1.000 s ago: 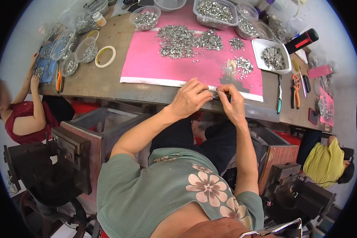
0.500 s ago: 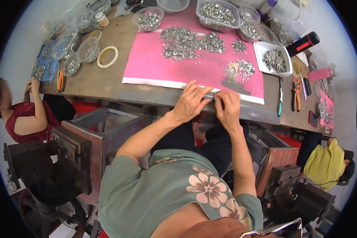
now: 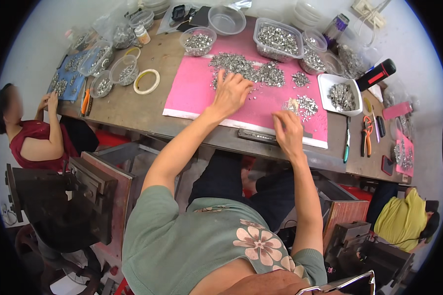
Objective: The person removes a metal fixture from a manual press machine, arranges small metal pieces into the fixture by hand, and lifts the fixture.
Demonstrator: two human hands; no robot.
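My left hand (image 3: 231,97) reaches over the pink mat (image 3: 192,93), its fingers apart at the near edge of a heap of small silver metal pieces (image 3: 231,64). Nothing shows in its grasp. My right hand (image 3: 289,130) hovers at the mat's front, fingers bent together; whatever they pinch, if anything, is too small to make out. Its fingertips are close to a loose scatter of small shiny pieces (image 3: 307,105). Along the table's front edge, beside the right hand, lies a narrow dark metal bar (image 3: 257,135) with small silver bits in its groove.
A white dish (image 3: 324,101), a clear tub (image 3: 279,55) and a round bowl (image 3: 198,50) hold metal parts. Right of the mat lie a green-handled tool (image 3: 347,142) and orange pliers (image 3: 367,135). A tape roll (image 3: 146,81) lies left. Co-workers (image 3: 34,132) sit at both ends.
My hands have parted from the dark bar, which now lies at the table edge. The left went forward to the heap; the right moved slightly forward. The view has shifted a little.
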